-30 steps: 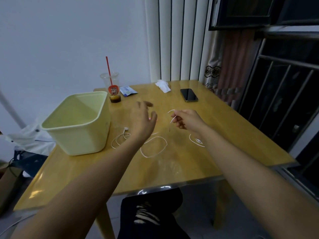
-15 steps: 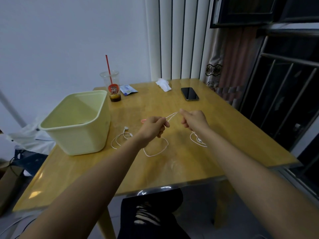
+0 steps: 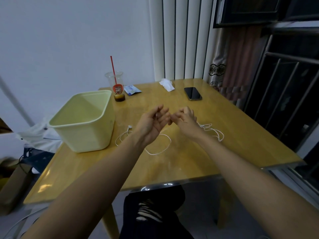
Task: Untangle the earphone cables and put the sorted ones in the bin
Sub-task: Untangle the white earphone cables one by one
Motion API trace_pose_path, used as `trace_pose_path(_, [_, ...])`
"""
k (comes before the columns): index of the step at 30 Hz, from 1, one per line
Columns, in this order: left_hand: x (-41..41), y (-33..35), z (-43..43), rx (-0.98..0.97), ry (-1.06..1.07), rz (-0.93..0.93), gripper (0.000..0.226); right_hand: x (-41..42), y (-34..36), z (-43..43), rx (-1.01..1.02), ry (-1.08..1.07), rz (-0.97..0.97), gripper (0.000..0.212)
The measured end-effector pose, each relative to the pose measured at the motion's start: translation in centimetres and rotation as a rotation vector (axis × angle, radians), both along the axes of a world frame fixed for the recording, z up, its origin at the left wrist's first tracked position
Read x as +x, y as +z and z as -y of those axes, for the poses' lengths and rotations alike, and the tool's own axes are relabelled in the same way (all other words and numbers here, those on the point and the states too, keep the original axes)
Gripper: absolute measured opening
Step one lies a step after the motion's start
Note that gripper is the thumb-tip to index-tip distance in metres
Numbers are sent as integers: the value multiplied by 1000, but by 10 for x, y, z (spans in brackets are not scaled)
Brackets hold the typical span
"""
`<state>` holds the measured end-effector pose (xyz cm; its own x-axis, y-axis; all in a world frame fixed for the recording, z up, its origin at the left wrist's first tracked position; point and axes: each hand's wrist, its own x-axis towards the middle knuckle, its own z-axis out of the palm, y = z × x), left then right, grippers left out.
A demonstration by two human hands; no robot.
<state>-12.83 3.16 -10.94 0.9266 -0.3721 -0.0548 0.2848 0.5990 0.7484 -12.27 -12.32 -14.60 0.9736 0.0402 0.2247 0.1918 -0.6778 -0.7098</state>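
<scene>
Lying in loose loops at middle of desk (image 3: 181, 169): white cable (image 3: 159, 149), one earbud (image 3: 129, 126) near bin (image 3: 82, 123) at left edge. Hovering above: left hand (image 3: 152, 120), palm up, fingers spread; right hand (image 3: 186, 117), fingers curled, grip on cable not discernible.

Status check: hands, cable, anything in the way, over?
Left hand open; right hand fingers curled, pinching earphone cable. Cable mostly looped on table, not sorted. Bin looks empty. Path to bin unobstructed.
</scene>
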Motion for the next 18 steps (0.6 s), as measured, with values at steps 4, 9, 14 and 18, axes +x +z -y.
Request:
trace_pose_path(4, [2, -2, 4, 137, 266, 150, 25, -15, -3, -2, 260, 235, -174, 38])
trace_pose_path(9, [2, -23, -15, 1276, 371, 863, 30, -19, 8, -2, 546, 221, -212, 32])
trace_pose_path(14, [-10, -29, -19, 1151, -46, 683, 34, -14, 17, 4, 672, 38, -111, 27])
trace_pose_path(18, [-24, -14, -7, 490, -208, 346, 29, -12, 4, 2, 455, -29, 2, 29])
